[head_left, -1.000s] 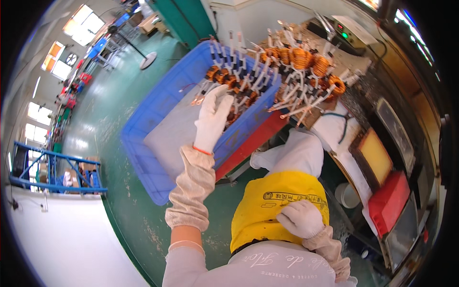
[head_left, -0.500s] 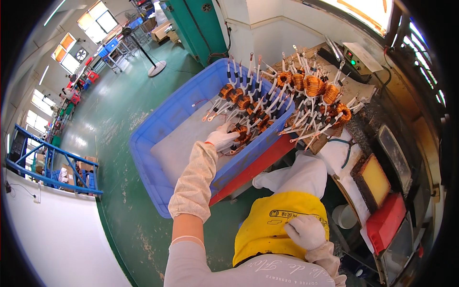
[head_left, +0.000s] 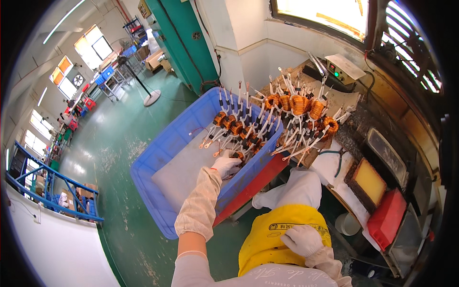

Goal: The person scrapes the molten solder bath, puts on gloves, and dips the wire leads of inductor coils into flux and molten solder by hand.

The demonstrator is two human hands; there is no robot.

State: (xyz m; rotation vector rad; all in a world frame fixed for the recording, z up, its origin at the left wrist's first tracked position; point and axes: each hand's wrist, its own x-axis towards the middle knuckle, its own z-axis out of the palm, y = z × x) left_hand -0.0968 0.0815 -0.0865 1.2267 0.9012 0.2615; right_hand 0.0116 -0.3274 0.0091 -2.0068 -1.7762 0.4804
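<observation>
My left hand (head_left: 226,165), in a white glove with a pale sleeve cover, reaches into the blue plastic bin (head_left: 158,160). Its fingers are closed at a copper-wound ring coil (head_left: 237,155) beside the bin's right wall; the fingertips are partly hidden. More coils (head_left: 235,127) with white-sleeved leads and metal lugs stand in rows beyond it, on the bin's pale lining. My right hand (head_left: 303,240), also gloved, rests curled on the yellow apron (head_left: 267,239) with nothing visible in it.
Several similar coils (head_left: 300,104) crowd the bench to the bin's right. Behind them is a control box (head_left: 342,68) with a green light. Nearer me are a yellow block in a dark frame (head_left: 368,179) and a red tray (head_left: 388,217). A pedestal fan (head_left: 152,97) stands on the green floor.
The view has shifted, so the bin and bench sit lower. My left hand has moved slightly right, in closer against the coil and bin wall. My right hand stays on the apron.
</observation>
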